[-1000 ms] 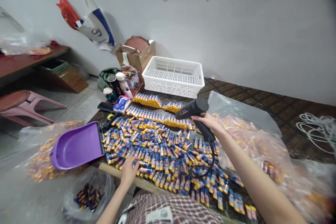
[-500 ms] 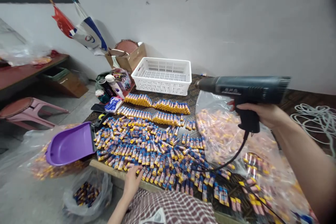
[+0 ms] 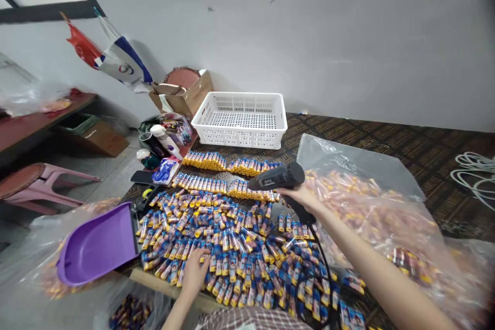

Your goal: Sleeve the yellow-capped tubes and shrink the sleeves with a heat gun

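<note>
Many small tubes with blue and yellow ends lie loose across the dark patterned table, with neater rows behind them. My right hand is wrapped round the handle of a dark heat gun, its nozzle pointing left and down over the rows. At the table's front edge, my left hand rests on the near tubes with its fingers curled; whether it holds one is hidden. The gun's black cord runs down over the tubes on the right.
A white plastic basket stands behind the rows. A purple dustpan sticks out at the left edge. Clear bags of tubes lie at right. Bottles and a phone stand or lie back left.
My right hand has brought the heat gun left and down, from above the clear bag to over the rows. The view has shifted slightly. My left hand stays near the front edge.
</note>
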`<state>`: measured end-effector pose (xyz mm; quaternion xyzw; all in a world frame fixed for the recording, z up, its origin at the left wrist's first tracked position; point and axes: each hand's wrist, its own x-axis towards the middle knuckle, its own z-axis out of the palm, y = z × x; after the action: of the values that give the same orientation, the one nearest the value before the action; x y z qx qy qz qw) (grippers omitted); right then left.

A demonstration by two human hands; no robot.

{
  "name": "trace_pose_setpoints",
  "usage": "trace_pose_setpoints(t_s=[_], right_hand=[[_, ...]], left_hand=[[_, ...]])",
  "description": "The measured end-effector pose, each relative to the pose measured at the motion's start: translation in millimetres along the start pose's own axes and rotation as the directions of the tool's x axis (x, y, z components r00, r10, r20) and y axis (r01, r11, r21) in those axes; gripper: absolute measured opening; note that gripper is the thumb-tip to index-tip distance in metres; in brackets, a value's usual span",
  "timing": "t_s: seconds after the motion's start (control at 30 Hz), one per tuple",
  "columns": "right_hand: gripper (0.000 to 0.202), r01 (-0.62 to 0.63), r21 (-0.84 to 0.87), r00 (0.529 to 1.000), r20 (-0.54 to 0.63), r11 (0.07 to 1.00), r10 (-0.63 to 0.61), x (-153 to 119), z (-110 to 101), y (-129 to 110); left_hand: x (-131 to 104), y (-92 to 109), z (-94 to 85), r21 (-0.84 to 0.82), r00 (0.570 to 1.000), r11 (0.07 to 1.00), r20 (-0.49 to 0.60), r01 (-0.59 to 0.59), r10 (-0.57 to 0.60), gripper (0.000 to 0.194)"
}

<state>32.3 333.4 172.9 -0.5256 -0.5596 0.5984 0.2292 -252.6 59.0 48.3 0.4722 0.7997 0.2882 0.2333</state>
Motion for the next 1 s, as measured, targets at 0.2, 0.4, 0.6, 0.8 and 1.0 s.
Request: trace_pose_setpoints(t_s=[0.2, 0.4, 0.6, 0.8, 1.0], right_hand=[[0.031, 0.036, -0.046, 0.999, 0.005, 0.998, -0.036, 28.0, 22.2, -19.5], [0.032, -0.12, 0.12, 0.947, -0.285, 0.986, 0.15, -9.7, -38.6, -11.4], [0.029, -0.226, 0.404, 0.841, -0.378, 0.886, 0.387, -67.9, -77.9, 2.8], [0.035, -0.26, 0.499, 0.754, -0.43, 0.827, 0.496, -79.7, -80.7, 20.7], [0.035, -0.273, 0.434, 0.802, -0.39, 0.858, 0.452, -58.8, -75.6, 43.2]], left_hand=[[79.6, 24.9, 12.0, 0.076, 0.984, 0.983, 0.07, -0.168, 0.163, 0.021], [181.7, 106.4, 75.3, 0.175, 0.873, 0.868, 0.253, -0.465, 0.417, 0.025], [228.9, 164.5, 153.7, 0.117, 0.688, 0.744, 0.495, -0.658, 0.531, 0.048], [193.3, 151.7, 141.8, 0.129, 0.586, 0.627, 0.537, -0.768, 0.607, 0.024], [220.7, 141.7, 115.4, 0.354, 0.853, 0.778, 0.277, -0.519, 0.443, 0.03]])
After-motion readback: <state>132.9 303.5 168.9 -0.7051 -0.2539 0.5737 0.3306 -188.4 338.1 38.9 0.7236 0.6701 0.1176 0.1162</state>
